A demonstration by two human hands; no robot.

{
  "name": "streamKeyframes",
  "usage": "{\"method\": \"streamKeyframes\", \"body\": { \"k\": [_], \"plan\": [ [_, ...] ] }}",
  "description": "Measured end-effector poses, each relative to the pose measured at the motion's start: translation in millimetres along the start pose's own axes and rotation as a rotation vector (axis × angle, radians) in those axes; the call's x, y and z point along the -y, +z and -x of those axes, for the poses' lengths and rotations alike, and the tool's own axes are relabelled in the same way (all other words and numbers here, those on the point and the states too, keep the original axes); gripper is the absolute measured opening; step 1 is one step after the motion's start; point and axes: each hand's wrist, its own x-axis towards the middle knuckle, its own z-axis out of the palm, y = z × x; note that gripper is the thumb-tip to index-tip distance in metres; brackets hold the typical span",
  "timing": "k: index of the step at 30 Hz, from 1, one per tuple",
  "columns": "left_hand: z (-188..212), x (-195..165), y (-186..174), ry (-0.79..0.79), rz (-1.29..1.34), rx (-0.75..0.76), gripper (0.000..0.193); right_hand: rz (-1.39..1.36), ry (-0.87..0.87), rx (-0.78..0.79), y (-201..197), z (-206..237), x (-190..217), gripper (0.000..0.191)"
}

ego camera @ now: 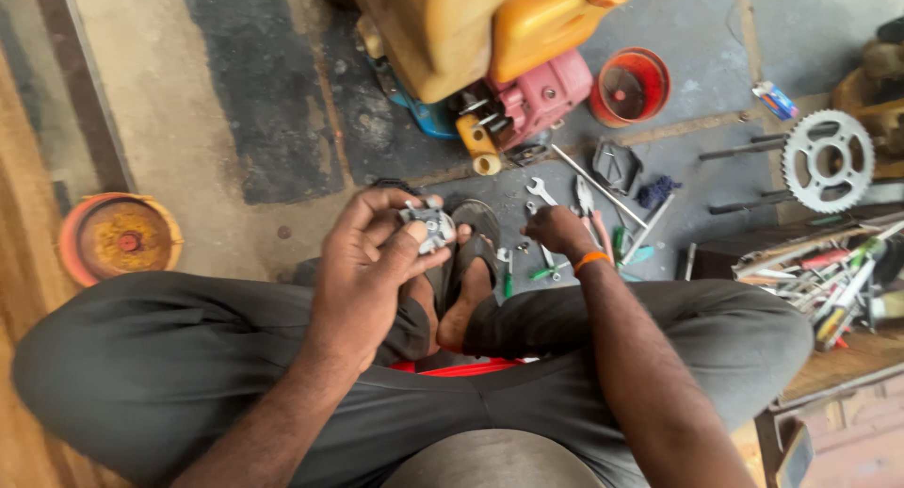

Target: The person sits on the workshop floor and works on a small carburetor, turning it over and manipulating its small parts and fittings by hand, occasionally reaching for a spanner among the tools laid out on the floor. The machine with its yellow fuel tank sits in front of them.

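My left hand [363, 262] holds a small grey metal part [430, 228] tight, up above my feet. My right hand [557, 232] reaches down to the tools [603, 234] on the floor [235, 121]; I cannot tell if it grips one yet. I am looking away from the part, so I think it could slip and roll under the yellow machine [480, 36].

**Tools crowd the right hand; bare floor to the left**

From the right hand [557, 230], tools [603, 234] lie scattered from 12 to 3 o'clock, the engine [508, 83] blocks 11 o'clock. From the left hand [372, 262], bare concrete floor [217, 168] opens at 10 o'clock, up to the orange lid [120, 238].
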Motion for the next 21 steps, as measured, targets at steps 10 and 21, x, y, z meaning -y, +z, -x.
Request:
{"method": "streamKeyframes", "body": {
  "k": [10,21],
  "plan": [
    [-5,13,-4,0.048,0.082,0.020,0.022,-0.895,0.754,-0.021,-29,-8,11,0.040],
    [-8,15,-2,0.133,0.063,0.044,0.027,-0.897,0.808,0.064,-16,-7,6,0.037]
  ]
}}
